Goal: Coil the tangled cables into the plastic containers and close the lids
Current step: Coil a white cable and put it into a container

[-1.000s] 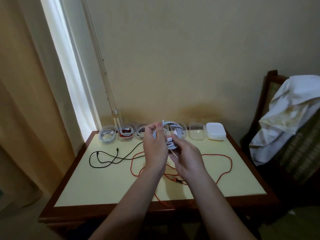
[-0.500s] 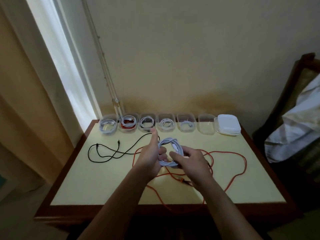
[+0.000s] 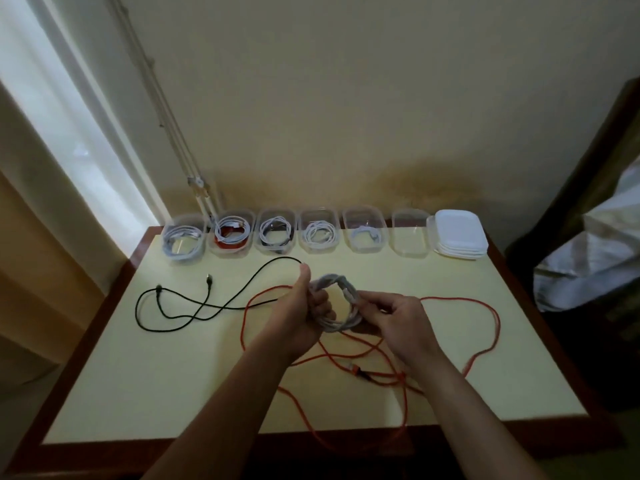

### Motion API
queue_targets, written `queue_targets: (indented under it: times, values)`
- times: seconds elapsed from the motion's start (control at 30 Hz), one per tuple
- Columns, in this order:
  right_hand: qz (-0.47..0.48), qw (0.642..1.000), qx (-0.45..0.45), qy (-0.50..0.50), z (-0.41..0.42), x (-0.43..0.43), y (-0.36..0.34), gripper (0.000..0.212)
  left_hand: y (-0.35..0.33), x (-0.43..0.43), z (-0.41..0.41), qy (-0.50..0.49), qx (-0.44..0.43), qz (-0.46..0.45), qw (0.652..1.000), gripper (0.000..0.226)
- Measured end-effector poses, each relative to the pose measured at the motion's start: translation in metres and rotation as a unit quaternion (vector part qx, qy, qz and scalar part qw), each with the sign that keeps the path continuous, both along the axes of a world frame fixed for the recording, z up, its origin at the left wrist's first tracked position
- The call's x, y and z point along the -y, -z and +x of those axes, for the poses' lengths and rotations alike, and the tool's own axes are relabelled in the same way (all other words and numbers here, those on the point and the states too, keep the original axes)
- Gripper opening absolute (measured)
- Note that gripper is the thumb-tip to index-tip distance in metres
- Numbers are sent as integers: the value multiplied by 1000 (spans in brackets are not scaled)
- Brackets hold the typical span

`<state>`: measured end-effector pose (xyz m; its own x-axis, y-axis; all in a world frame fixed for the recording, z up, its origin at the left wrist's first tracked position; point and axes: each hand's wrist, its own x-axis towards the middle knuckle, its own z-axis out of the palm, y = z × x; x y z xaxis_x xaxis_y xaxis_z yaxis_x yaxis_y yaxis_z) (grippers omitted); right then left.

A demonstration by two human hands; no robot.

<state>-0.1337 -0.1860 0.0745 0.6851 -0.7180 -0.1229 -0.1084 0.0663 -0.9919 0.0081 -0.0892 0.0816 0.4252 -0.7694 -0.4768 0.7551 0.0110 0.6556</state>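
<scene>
A coiled white cable (image 3: 341,296) hangs over the middle of the table between both hands. My left hand (image 3: 301,313) grips the coil's left side, thumb up. My right hand (image 3: 398,317) pinches its right side. Along the table's back edge stands a row of clear plastic containers without lids: several hold coiled cables, such as the leftmost one (image 3: 183,241), and the rightmost one (image 3: 410,239) is empty. A stack of white lids (image 3: 459,235) lies at the row's right end. A loose black cable (image 3: 207,299) and a loose orange cable (image 3: 460,306) sprawl on the table.
The yellow tabletop (image 3: 138,375) has a dark wooden rim. A curtain and a bright window are at the left. A chair with white cloth (image 3: 595,258) over it stands at the right. The orange cable hangs over the front edge.
Both hands have come down from in front of the containers to just above the table's middle, carrying the white coil. The view has moved closer to the table.
</scene>
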Motion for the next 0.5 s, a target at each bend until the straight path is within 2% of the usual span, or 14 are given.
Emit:
queue_targets:
  times: [0.07,0.1,0.13,0.2,0.23,0.27,0.33,0.4,0.5]
  values:
    - [-51,997,-44,25,10,29,9,16,19,15,11,19,146,87,985,72]
    - [-82,993,-69,41,16,46,13,17,30,22,18,24,236,135,962,77]
    - [-112,987,-96,61,23,66,17,19,44,26,26,30,341,181,922,80]
    - [-148,975,-128,102,38,106,24,16,78,33,47,65,553,272,785,81]
    - [-170,968,-140,119,47,126,27,13,97,34,57,98,616,313,716,78]
    - [-197,959,-154,134,56,145,31,11,115,34,64,132,653,341,663,77]
    - [-253,939,-182,146,75,179,40,11,143,29,74,186,700,365,585,78]
    - [-301,920,-212,135,98,208,51,11,157,28,78,187,728,372,545,77]
    - [-361,894,-231,129,130,233,64,14,160,29,79,175,736,367,541,76]
